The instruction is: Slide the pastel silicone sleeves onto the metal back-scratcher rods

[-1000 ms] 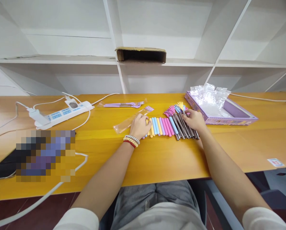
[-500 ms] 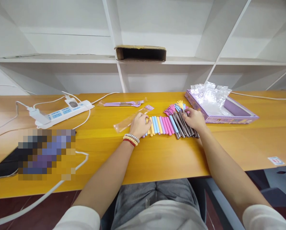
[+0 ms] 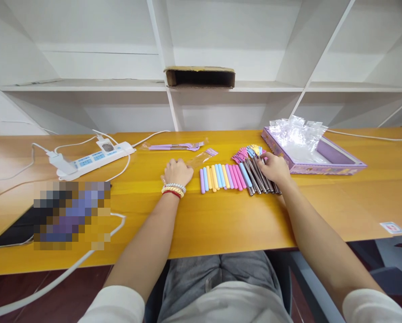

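Observation:
My left hand (image 3: 178, 173), wearing coiled bands on the wrist, lies on a clear plastic bag (image 3: 201, 158), its fingers curled down over it. The fingertips are hidden. To its right is a row of pastel handles (image 3: 217, 177) in purple, blue, yellow and pink, laid side by side. My right hand (image 3: 274, 168) has its fingers closed at the upper end of several dark metal rods (image 3: 256, 177); the exact grip is partly hidden. Beyond the rods lie small hand-shaped heads (image 3: 240, 154) in pink, blue and yellow, like back scratcher ends.
A purple box lid (image 3: 337, 168) holding clear bags (image 3: 298, 139) stands at right. A bagged purple back scratcher (image 3: 175, 146) lies behind. At left are a power strip (image 3: 96, 160), cables and a dark phone-like object (image 3: 15, 226). A cardboard box (image 3: 201, 77) sits on the white shelf.
My left hand has moved left, off the end of the handle row and onto the plastic bag. The right hand stays by the rods, while the yellow head there has shifted slightly lower.

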`<act>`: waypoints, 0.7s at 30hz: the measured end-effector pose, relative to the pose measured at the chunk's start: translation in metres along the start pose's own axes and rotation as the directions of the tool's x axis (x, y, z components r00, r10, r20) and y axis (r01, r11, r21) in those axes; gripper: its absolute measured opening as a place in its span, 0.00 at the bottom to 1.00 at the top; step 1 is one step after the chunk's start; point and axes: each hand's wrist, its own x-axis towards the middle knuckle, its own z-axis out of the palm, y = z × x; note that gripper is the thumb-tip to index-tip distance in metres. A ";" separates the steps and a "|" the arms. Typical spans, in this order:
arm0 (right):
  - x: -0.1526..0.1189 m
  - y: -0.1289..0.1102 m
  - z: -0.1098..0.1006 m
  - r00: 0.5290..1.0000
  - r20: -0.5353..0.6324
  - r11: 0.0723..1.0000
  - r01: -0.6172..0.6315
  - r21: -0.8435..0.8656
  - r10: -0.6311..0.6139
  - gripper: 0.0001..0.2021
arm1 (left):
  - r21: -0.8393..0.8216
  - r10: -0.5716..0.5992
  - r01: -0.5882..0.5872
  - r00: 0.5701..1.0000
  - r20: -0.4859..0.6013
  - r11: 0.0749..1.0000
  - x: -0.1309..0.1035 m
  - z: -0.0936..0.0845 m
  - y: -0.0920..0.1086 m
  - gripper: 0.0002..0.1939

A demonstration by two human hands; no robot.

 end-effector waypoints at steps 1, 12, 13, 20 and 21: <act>0.000 0.000 0.000 1.000 -0.006 1.000 0.002 0.003 -0.001 0.19 | 0.016 -0.018 0.018 1.000 0.011 1.000 -0.001 -0.001 0.000 0.18; -0.004 -0.008 -0.007 0.997 -0.078 0.998 0.015 0.066 -0.009 0.19 | 0.107 -0.063 0.061 0.998 0.015 0.992 0.007 0.012 -0.008 0.24; -0.004 -0.009 -0.008 0.996 -0.086 0.997 0.023 0.076 -0.017 0.19 | 0.107 -0.074 0.072 0.997 0.009 0.992 0.008 0.013 -0.009 0.24; -0.009 -0.019 -0.009 0.988 -0.129 0.982 0.102 0.157 -0.082 0.17 | 0.031 -0.030 0.030 0.999 -0.019 0.999 0.010 0.012 -0.011 0.13; -0.010 -0.020 -0.010 0.986 -0.136 0.980 0.113 0.161 -0.091 0.16 | 0.014 -0.005 0.006 0.999 -0.050 1.000 0.009 0.010 -0.010 0.12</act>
